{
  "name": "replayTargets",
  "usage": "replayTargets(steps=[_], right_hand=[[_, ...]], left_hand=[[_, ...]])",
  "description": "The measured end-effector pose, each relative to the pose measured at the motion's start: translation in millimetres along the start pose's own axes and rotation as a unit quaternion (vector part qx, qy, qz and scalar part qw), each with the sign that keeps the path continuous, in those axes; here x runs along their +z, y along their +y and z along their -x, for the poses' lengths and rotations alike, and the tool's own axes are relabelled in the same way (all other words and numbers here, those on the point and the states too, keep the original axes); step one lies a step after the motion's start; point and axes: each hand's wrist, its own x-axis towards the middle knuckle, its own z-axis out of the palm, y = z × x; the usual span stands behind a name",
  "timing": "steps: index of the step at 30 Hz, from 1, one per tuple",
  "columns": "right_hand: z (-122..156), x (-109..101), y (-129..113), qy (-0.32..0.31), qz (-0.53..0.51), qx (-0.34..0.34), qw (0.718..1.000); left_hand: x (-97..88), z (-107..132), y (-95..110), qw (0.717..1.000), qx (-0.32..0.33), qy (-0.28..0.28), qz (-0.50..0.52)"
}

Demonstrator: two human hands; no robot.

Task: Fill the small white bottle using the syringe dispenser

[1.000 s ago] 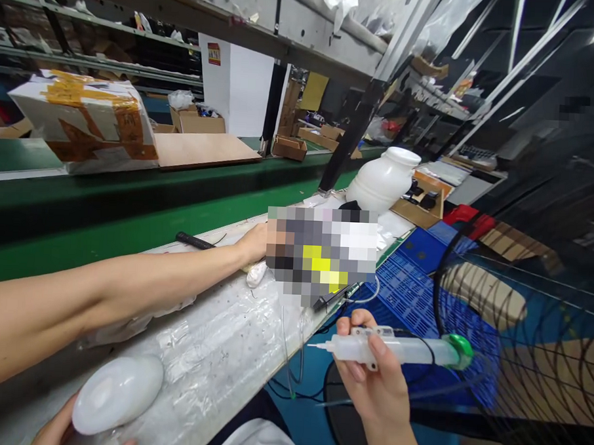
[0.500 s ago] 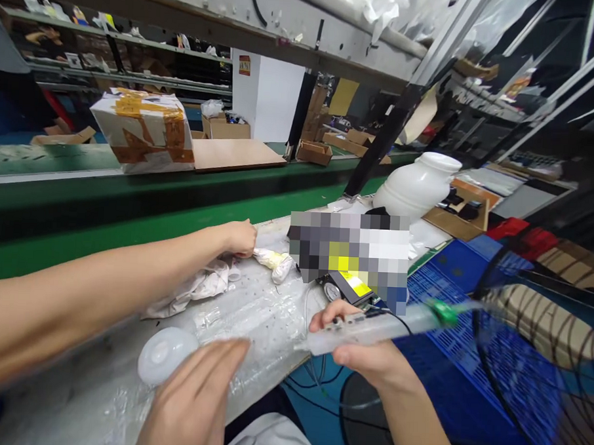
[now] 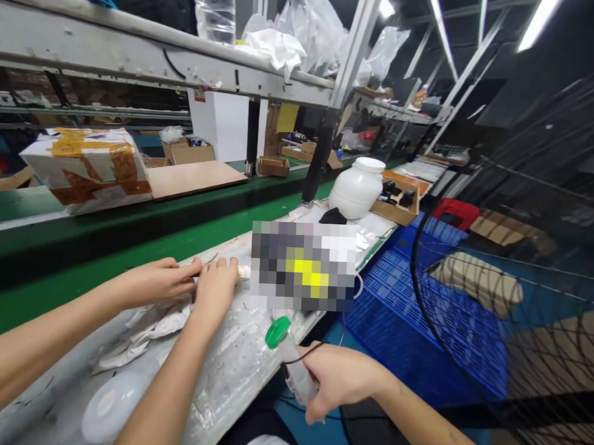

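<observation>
My right hand (image 3: 336, 382) is below the bench edge, closed round a clear glue syringe (image 3: 297, 375) whose green cap (image 3: 277, 332) points up and left; a black hose runs from it. My left hand (image 3: 216, 286) rests on the plastic-covered bench (image 3: 232, 364), fingers curled down with the tips hidden, next to a small pale roll (image 3: 243, 270). A co-worker's hand (image 3: 159, 282) reaches in from the left and touches my thumb. A crumpled white cloth (image 3: 147, 324) lies under both hands. A white dome (image 3: 106, 408) sits near the front edge.
A green conveyor (image 3: 104, 240) runs behind the bench, carrying a taped box (image 3: 88, 161) and a wooden board (image 3: 195, 177). A white jug (image 3: 356, 186) stands at the far end. At the right are a blue crate (image 3: 412, 300) and a black fan grille (image 3: 469, 335).
My left hand has left the white dome and reached forward beside the co-worker's hand. My right hand has dropped below the bench edge and turned the syringe so its green cap faces up.
</observation>
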Motion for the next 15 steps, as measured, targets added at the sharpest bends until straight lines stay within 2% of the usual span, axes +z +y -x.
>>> replayTargets(steps=[2, 3, 4, 5, 6, 7, 9, 11, 13, 15], right_hand=[[1.9, 6.4, 4.0, 0.001, 0.079, 0.023, 0.997], [2.3, 9.8, 5.7, 0.001, 0.098, 0.04, 0.994], [2.4, 13.2, 6.8, 0.003, 0.107, 0.051, 0.993], [2.0, 16.6, 7.4, 0.009, 0.108, 0.054, 0.993], [1.2, 20.0, 7.3, 0.016, 0.104, 0.053, 0.993], [-0.1, 23.6, 6.8, 0.015, 0.101, 0.048, 0.994], [-3.9, 31.8, 4.9, 0.002, 0.1, 0.034, 0.994], [-8.6, 41.7, 3.3, -0.001, 0.109, 0.026, 0.994], [-12.3, 52.3, 3.1, 0.014, 0.118, 0.031, 0.992], [-13.5, 61.5, 3.7, 0.031, 0.112, 0.042, 0.992]], left_hand=[[-20.3, 10.3, -2.8, 0.999, 0.018, -0.032, 0.036], [-20.0, 17.8, 2.3, 0.997, 0.034, -0.035, 0.053], [-13.1, 26.0, 11.9, 0.994, 0.063, 0.06, 0.06], [-1.4, 34.4, 25.2, 0.981, 0.099, 0.169, 0.018], [12.6, 42.2, 41.0, 0.959, 0.104, 0.254, -0.071], [26.7, 49.3, 57.5, 0.95, 0.107, 0.273, -0.103], [47.6, 61.3, 85.9, 0.938, 0.111, 0.282, -0.166], [55.6, 73.4, 99.9, 0.933, 0.1, 0.261, -0.227], [56.4, 88.2, 97.8, 0.933, 0.087, 0.228, -0.263], [59.4, 105.6, 86.5, 0.94, 0.081, 0.198, -0.266]])
